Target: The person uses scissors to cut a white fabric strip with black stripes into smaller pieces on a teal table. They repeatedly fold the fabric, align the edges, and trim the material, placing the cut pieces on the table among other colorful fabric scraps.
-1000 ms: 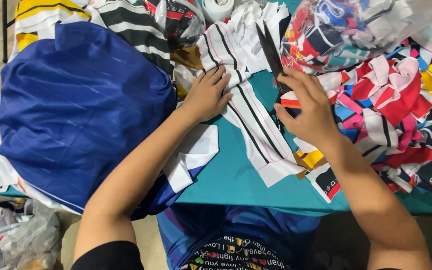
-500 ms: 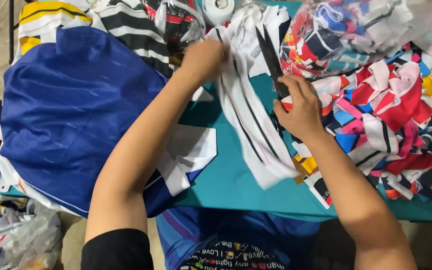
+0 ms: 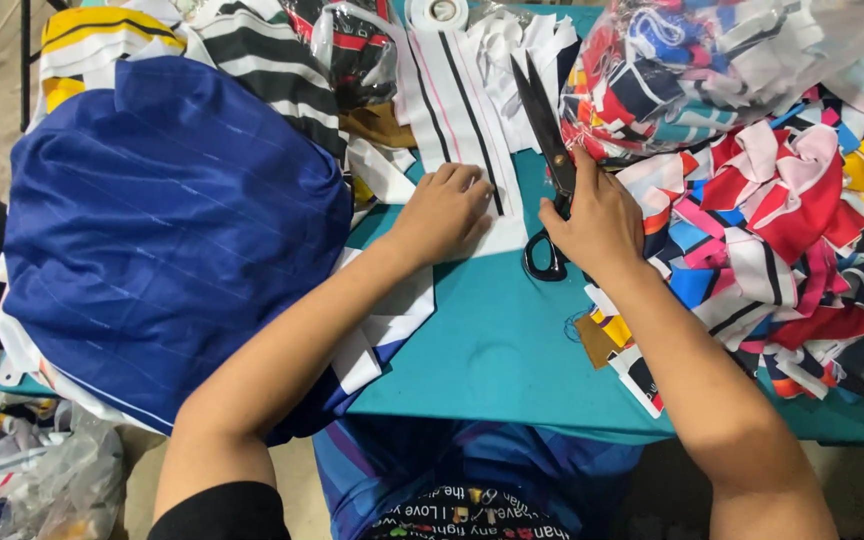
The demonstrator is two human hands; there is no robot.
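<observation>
On the teal table (image 3: 492,360), left hand (image 3: 447,210) flattens striped fabric (image 3: 462,110); right hand (image 3: 597,215) grips scissors (image 3: 547,130) alongside.

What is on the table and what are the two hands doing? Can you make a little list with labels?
left hand: left hand lies flat on the white fabric strip with black stripes
right hand: right hand grips the black-handled metal scissors, blades open, pointing away
table: teal tabletop
left side: big blue cloth pile
right side: heap of colourful fabric scraps
top right: clear plastic bag of scraps
</observation>
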